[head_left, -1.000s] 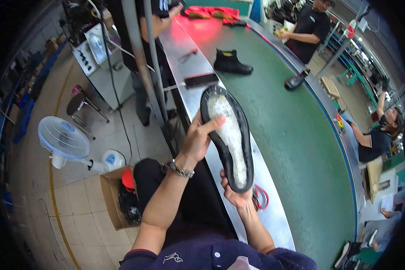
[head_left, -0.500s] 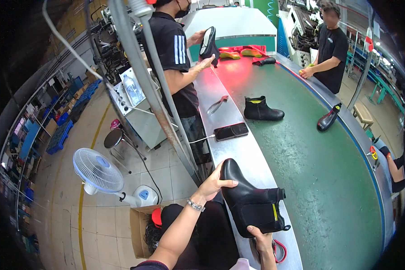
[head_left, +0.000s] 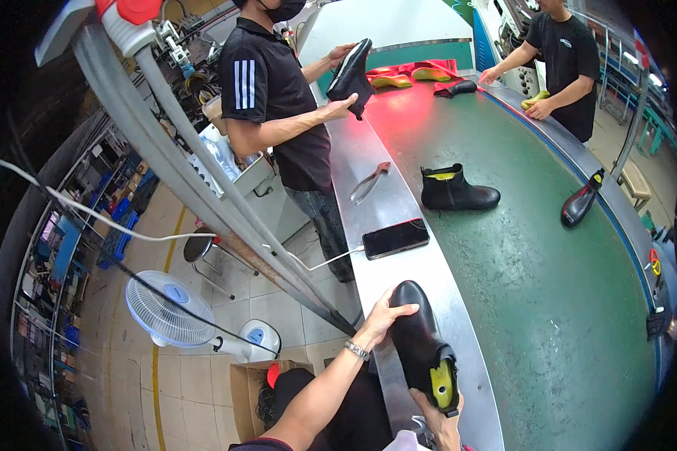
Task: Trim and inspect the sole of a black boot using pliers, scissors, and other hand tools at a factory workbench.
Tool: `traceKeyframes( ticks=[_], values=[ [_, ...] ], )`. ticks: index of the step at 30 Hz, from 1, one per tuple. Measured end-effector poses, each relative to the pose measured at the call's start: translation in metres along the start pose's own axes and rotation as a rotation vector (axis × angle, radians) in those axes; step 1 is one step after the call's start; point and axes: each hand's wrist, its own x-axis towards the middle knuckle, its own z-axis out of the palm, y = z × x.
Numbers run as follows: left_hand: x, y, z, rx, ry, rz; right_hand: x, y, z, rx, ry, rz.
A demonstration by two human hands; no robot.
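Observation:
A black ankle boot (head_left: 416, 338) is held between my two hands above the metal edge of the table. My left hand (head_left: 384, 319) grips its toe end, with the thumb lying across the upper. Around the heel and ankle end, my right hand (head_left: 438, 422) is closed, its fingers partly hidden under the boot. The boot's opening faces up toward me, and a yellow last (head_left: 443, 383) with a round hole shows inside. Beyond it, a black phone (head_left: 396, 239) with a white cable lies on the metal strip (head_left: 410, 274), and a pair of pincers (head_left: 370, 183) lies farther up.
Another black boot (head_left: 459, 189) stands on the green conveyor belt (head_left: 519, 293); a second (head_left: 581, 199) is at the right rim. A co-worker at the far left holds a boot (head_left: 350, 79). Another person handles a yellow piece (head_left: 535, 100). Metal posts (head_left: 203, 188) and a fan (head_left: 169, 307) are left.
My hands have turned the boot from its side, so its opening and the yellow last now show. The person at far right has stretched one arm toward the belt.

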Motion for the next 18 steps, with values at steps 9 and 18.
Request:
traceKeyframes(
  ticks=[9,18],
  values=[
    [0.019,-0.032,-0.005,0.769,0.188,0.211,0.022,0.021,0.013,-0.081,0.005,-0.37],
    [0.024,-0.039,-0.015,0.699,0.112,0.245,0.025,0.047,0.016,-0.061,0.0,-0.36]
  ],
)
